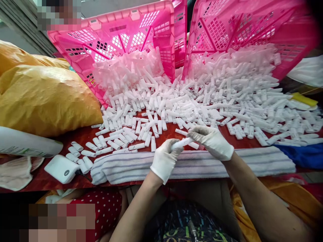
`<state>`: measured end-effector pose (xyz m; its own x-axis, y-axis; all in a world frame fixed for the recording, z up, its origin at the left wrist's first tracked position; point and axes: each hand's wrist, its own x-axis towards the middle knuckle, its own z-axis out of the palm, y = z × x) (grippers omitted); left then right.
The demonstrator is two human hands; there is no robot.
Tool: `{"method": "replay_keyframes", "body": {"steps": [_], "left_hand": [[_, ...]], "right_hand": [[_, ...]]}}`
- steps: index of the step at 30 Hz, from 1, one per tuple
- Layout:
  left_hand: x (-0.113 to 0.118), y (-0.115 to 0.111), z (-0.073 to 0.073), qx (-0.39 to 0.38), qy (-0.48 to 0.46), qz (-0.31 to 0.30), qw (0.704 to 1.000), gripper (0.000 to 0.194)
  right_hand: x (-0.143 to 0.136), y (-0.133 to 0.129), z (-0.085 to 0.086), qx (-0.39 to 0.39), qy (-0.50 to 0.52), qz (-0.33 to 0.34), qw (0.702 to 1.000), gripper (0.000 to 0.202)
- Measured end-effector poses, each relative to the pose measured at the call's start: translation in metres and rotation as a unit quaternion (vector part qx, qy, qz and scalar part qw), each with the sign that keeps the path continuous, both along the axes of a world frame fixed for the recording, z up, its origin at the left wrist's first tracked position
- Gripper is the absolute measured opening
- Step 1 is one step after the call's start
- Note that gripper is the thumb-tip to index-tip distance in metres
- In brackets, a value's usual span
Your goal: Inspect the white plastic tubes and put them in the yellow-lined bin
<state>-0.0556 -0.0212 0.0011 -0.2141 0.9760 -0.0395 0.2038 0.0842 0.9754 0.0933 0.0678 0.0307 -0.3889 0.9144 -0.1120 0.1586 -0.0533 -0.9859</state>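
Both of my hands wear white gloves and meet over a striped towel (202,164) at the table's front edge. A white plastic tube (181,144) lies between them, tilted up toward the right. My left hand (166,156) is closed around its lower left end. At the other end, my right hand (210,139) pinches the tube with its fingertips. Just beyond the hands spreads a large heap of similar white tubes (161,101), some with small dark marks. A few loose tubes lie close to the hands on the red tabletop (171,132).
Two pink crates (161,50) (290,50) lean over the heap at the back. At left are yellow sacks (47,101), a white cylinder (27,143) and a white power bank (61,169) with a cable. Blue cloth (302,156) lies right. A person in red polka dots (108,208) sits at left.
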Motion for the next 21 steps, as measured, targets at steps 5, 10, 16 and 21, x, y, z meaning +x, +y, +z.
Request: {"method": "replay_keyframes", "body": {"steps": [5,10,16,21], "left_hand": [[0.01,-0.002,-0.006,0.086,0.079,0.012,0.993,0.025],[0.014,-0.003,-0.004,0.034,0.044,0.04,0.998,0.028],[0.016,-0.005,0.01,-0.015,-0.118,0.018,0.993,0.025],[0.004,-0.004,0.015,-0.214,-0.515,-0.195,0.807,0.041]], "right_hand": [[0.004,-0.006,0.002,0.032,-0.02,0.04,0.998,0.045],[0.008,-0.021,-0.011,-0.018,0.128,-0.108,0.986,0.038],[0.012,-0.022,-0.019,0.032,0.126,-0.086,0.988,0.033],[0.017,-0.022,-0.015,0.123,0.148,0.025,0.981,0.015]]}}
